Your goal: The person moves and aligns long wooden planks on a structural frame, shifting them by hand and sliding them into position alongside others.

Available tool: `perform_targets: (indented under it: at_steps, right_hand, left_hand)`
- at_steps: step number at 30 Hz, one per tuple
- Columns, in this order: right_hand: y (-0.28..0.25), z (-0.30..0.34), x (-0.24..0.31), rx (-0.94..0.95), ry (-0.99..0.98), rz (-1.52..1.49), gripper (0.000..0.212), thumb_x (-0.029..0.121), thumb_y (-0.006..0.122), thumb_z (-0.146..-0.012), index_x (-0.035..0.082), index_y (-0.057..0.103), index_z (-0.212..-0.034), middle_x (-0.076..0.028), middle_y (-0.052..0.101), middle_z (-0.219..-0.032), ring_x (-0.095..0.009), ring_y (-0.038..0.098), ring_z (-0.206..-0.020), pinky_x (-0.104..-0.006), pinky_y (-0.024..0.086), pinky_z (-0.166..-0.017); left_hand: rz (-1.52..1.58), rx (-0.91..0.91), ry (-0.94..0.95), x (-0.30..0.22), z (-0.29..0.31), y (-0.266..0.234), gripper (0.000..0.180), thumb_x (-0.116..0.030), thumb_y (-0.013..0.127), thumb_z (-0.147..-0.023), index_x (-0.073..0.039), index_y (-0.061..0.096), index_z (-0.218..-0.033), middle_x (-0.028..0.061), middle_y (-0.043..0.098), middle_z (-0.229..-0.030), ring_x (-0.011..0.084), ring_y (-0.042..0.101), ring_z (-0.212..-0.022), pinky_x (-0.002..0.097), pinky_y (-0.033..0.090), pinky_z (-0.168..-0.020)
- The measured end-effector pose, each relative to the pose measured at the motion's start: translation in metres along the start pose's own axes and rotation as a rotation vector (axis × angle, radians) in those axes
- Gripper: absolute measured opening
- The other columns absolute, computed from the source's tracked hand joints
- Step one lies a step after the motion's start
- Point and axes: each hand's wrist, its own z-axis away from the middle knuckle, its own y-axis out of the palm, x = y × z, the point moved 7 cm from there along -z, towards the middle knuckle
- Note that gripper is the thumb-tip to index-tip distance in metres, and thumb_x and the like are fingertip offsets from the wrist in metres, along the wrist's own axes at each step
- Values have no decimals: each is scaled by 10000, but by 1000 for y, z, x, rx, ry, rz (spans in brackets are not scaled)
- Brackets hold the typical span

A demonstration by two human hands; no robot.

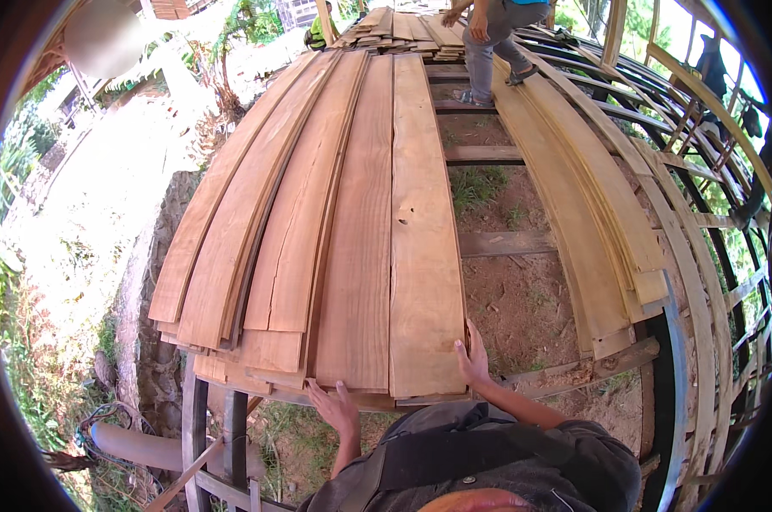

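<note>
My left hand (335, 410) is open, its fingers spread against the near end of a reddish-brown plank (352, 282). Beside that plank lies a lighter plank (427, 299) with small dark knot holes. Against the right edge of this lighter plank rests my right hand (474, 358), fingers stretched out along the side and thumb up near the top face. Some of its fingers are partly hidden behind the edge. The two planks lie side by side with a thin dark seam between them.
Overlapping planks (296, 256) lie to the left, and another stack (582, 196) lies to the right. Between them, crossbeams (505, 244) span bare soil. At the far end a person in grey trousers (488, 64) stands on the frame, near another person in a bright vest (320, 32). A stone wall (151, 282) runs along the left.
</note>
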Motion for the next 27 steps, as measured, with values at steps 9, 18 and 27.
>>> perform_targets:
  at_steps: [9,18,27]
  right_hand:
    - [1,-1,-6,-8,6,70,643,372,496,-1000,-13,330,-1488,-259,409,-1477,-393,399,-1380,-449,317,-1142]
    - [1,-1,-7,-8,-11,80,639,363,503,-999,-18,334,-1483,-266,416,-1468,-400,402,-1375,-454,322,-1141]
    - [-2,0,4,-29,-11,7,632,349,516,-999,-22,343,-1481,-256,415,-1477,-380,428,-1364,-436,336,-1136]
  left_hand:
    - [266,50,-85,24,5,19,748,-342,540,-993,52,204,-1533,279,242,-1574,424,236,-1458,459,202,-1194]
    - [284,56,-102,15,5,17,740,-316,533,-995,58,188,-1532,288,227,-1575,426,223,-1461,461,192,-1196]
    - [278,70,-110,15,4,16,742,-308,529,-996,63,177,-1533,290,217,-1577,424,211,-1466,461,183,-1199]
